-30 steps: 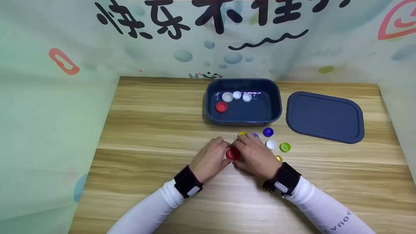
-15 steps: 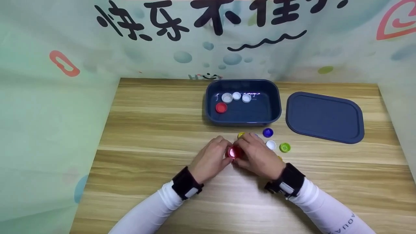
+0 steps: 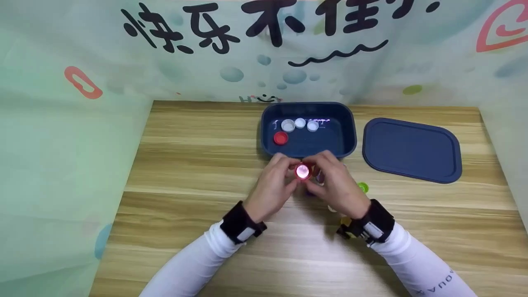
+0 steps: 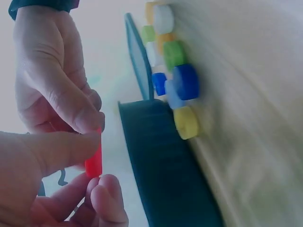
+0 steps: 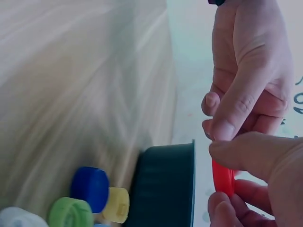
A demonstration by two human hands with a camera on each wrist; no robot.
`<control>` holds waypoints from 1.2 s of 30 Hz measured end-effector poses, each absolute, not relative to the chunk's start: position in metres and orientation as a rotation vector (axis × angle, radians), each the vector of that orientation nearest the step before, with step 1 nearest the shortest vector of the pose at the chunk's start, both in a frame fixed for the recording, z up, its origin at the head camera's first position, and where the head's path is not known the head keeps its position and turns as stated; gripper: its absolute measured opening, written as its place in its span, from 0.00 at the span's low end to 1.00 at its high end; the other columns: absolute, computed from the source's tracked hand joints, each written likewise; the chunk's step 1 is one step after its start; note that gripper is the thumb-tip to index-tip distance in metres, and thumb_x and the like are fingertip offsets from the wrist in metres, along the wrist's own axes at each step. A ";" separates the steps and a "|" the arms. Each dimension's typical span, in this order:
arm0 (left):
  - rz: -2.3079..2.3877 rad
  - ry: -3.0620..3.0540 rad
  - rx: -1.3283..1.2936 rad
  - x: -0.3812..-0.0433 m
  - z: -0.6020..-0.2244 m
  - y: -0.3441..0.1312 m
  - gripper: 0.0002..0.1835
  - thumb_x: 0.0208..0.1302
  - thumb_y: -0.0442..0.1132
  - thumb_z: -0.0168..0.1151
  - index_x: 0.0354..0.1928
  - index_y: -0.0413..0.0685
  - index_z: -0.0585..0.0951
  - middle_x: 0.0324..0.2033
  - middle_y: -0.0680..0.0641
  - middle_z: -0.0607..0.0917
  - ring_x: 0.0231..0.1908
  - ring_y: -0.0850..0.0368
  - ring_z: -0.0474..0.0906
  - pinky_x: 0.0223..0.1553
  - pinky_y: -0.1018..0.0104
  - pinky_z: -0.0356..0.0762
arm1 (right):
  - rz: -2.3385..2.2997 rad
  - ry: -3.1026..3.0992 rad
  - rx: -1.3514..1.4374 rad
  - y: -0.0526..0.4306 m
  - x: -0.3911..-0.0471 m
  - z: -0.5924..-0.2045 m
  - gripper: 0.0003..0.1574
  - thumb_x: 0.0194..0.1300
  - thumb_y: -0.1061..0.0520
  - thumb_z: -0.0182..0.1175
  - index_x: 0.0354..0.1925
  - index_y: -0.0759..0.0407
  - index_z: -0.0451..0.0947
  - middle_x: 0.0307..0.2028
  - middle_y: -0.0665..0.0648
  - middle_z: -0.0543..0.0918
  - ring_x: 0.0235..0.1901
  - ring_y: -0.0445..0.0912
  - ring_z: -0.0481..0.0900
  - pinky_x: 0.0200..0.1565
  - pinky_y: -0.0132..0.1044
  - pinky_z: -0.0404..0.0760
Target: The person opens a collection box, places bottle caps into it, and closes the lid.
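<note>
Both hands hold one red bottle cap [image 3: 302, 171] between them, just in front of the blue box's near side. My left hand [image 3: 270, 189] pinches the cap from the left with thumb and fingers. From the other side my right hand [image 3: 340, 187] pinches it too. In the left wrist view the red cap [image 4: 94, 163] stands on edge between the thumb and fingertips. The right wrist view shows the red cap [image 5: 222, 178] above the level of the loose caps. Inside the blue box [image 3: 326, 142] lie another red cap [image 3: 281, 138] and several white caps [image 3: 288, 125].
To the right of the box lies its blue lid [image 3: 412, 150]. Loose caps are on the wooden table under and beside my right hand, among them a green cap [image 3: 363, 187], a dark blue cap [image 4: 186, 82] and a yellow cap [image 4: 186, 122]. A printed cloth [image 3: 198, 78] hangs behind.
Both hands have moved forward toward the box with the red cap between them. The cap now shines brightly, and the right hand and wrist cover more of the loose caps.
</note>
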State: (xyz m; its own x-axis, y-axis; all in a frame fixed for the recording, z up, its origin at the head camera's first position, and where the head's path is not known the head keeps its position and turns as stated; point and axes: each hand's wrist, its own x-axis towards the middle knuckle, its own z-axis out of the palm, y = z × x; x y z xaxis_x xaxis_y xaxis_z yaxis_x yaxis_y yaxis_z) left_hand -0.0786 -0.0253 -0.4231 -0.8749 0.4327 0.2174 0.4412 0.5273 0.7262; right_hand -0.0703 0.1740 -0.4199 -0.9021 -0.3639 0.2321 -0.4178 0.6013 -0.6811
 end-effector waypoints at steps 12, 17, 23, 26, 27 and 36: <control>-1.602 -2.809 -0.617 -0.112 -0.402 0.010 0.26 0.69 0.31 0.64 0.67 0.39 0.75 0.50 0.47 0.78 0.45 0.61 0.79 0.46 0.75 0.78 | 1.278 -2.714 0.362 0.197 -0.098 -0.407 0.29 0.59 0.67 0.72 0.58 0.64 0.78 0.45 0.59 0.74 0.35 0.46 0.78 0.35 0.29 0.80; -1.837 -2.779 -0.523 -0.131 -0.400 0.025 0.26 0.72 0.32 0.61 0.70 0.43 0.71 0.61 0.46 0.77 0.55 0.58 0.79 0.53 0.74 0.77 | 1.307 -2.729 0.230 0.210 -0.116 -0.406 0.30 0.62 0.66 0.69 0.62 0.65 0.76 0.49 0.61 0.76 0.41 0.48 0.81 0.40 0.28 0.81; -2.100 -2.659 -0.470 -0.157 -0.408 0.042 0.26 0.72 0.27 0.56 0.71 0.39 0.68 0.68 0.42 0.73 0.63 0.52 0.75 0.60 0.70 0.74 | 1.465 -2.713 0.092 0.222 -0.136 -0.412 0.33 0.68 0.64 0.64 0.69 0.65 0.68 0.59 0.63 0.77 0.52 0.51 0.81 0.54 0.39 0.83; -2.213 -2.598 -0.451 -0.169 -0.413 0.049 0.27 0.71 0.25 0.54 0.70 0.38 0.67 0.69 0.41 0.72 0.65 0.49 0.74 0.62 0.70 0.73 | 1.517 -2.707 0.056 0.227 -0.143 -0.416 0.35 0.69 0.64 0.63 0.71 0.65 0.66 0.63 0.63 0.76 0.56 0.53 0.80 0.58 0.45 0.81; -2.254 -2.577 -0.450 -0.172 -0.415 0.051 0.27 0.71 0.25 0.54 0.70 0.38 0.67 0.69 0.40 0.72 0.66 0.49 0.73 0.63 0.70 0.72 | 1.531 -2.705 0.051 0.228 -0.145 -0.417 0.35 0.69 0.64 0.62 0.71 0.65 0.65 0.64 0.64 0.76 0.57 0.53 0.79 0.59 0.46 0.80; -2.178 -2.637 -0.490 -0.181 -0.419 0.049 0.31 0.74 0.32 0.57 0.75 0.43 0.63 0.74 0.45 0.66 0.72 0.51 0.66 0.66 0.67 0.70 | 1.604 -2.677 0.060 0.236 -0.145 -0.416 0.37 0.71 0.64 0.59 0.74 0.67 0.60 0.71 0.67 0.68 0.69 0.56 0.70 0.68 0.48 0.71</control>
